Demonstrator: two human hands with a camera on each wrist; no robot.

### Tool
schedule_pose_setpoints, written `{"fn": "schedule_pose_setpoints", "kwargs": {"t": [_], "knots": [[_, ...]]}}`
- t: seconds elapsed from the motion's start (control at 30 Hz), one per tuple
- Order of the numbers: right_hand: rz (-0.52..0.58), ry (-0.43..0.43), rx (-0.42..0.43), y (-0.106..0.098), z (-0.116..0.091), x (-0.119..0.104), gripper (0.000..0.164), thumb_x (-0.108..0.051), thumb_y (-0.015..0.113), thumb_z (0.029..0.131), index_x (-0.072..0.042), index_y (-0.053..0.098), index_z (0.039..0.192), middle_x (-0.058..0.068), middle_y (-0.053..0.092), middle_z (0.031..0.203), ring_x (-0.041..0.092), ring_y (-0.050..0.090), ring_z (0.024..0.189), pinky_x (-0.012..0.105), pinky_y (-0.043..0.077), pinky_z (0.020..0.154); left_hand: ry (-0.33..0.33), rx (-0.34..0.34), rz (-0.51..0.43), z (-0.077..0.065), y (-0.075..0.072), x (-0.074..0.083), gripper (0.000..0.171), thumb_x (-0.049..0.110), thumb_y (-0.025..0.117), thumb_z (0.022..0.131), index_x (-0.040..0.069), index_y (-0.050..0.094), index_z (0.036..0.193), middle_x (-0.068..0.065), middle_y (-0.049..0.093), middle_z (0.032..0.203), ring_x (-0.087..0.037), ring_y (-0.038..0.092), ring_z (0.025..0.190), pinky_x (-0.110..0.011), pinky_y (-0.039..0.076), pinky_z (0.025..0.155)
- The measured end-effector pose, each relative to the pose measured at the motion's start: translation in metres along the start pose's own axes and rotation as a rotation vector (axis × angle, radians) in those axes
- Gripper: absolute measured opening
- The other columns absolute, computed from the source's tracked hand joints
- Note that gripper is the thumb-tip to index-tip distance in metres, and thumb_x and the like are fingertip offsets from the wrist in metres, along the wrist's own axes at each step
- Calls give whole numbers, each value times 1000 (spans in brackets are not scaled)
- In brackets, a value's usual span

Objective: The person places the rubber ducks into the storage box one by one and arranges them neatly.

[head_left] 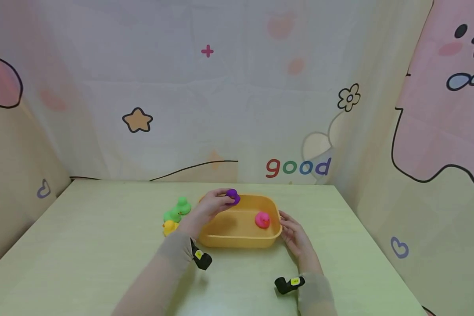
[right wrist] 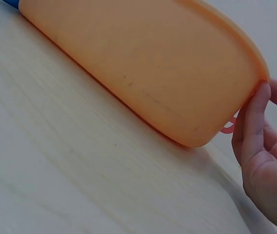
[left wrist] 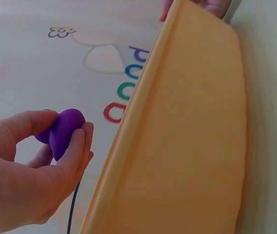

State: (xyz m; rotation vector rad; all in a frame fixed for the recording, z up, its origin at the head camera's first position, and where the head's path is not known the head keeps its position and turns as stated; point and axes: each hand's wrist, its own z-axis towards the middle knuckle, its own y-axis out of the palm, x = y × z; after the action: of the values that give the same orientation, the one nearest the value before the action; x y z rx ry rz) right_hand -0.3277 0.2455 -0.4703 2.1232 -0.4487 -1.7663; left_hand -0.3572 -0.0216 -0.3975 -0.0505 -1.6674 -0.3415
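Note:
In the head view my left hand (head_left: 211, 208) pinches a small purple toy duck (head_left: 233, 196) over the back left part of a yellow-orange plastic basin (head_left: 237, 242). The left wrist view shows the purple duck (left wrist: 66, 127) between thumb and fingertips, above the basin's rim. My right hand (head_left: 296, 237) holds the basin's right end by the rim; the right wrist view has its fingertips (right wrist: 260, 97) at that edge. Inside the basin, toward the right, sits a pink toy duck (head_left: 262, 220).
Left of the basin stand green toy ducks (head_left: 177, 210) and a yellow toy duck (head_left: 170, 227), partly behind my left forearm. A blue object (right wrist: 11, 3) shows at the basin's far end in the right wrist view. A printed cloth (head_left: 237, 109) hangs behind the pale table (head_left: 102, 263).

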Motion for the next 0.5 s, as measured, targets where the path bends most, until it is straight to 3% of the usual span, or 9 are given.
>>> {"fn": "schedule_pose_setpoints", "kwargs": {"t": [0.23,0.4,0.47,0.5], "knots": [[-3,-24,-2,-2,0,1,49,-1,44,99,2,34,147,-1,61,106,6,63,86,14,54,75,-27,-24,13,12,27,-7,46,-10,55,92,-15,44,136,-35,50,134,-41,56,122,-42,45,104],[4,-23,7,-2,0,1,48,0,45,98,2,36,146,0,59,105,6,62,85,14,54,74,-46,-43,43,19,37,-13,44,-10,55,93,-15,45,135,-34,49,134,-44,54,123,-44,45,105],[3,-17,9,-1,0,1,48,-1,46,99,1,37,145,0,58,105,6,62,85,14,54,74,-39,-39,61,27,38,-21,45,-10,57,92,-14,46,135,-33,50,135,-42,55,123,-43,46,104],[2,-13,12,-1,-1,1,47,-1,46,99,1,37,145,0,57,105,6,62,84,14,54,74,-26,-45,62,44,33,-36,45,-9,59,90,-13,48,134,-32,52,132,-41,58,120,-41,49,101]]}}
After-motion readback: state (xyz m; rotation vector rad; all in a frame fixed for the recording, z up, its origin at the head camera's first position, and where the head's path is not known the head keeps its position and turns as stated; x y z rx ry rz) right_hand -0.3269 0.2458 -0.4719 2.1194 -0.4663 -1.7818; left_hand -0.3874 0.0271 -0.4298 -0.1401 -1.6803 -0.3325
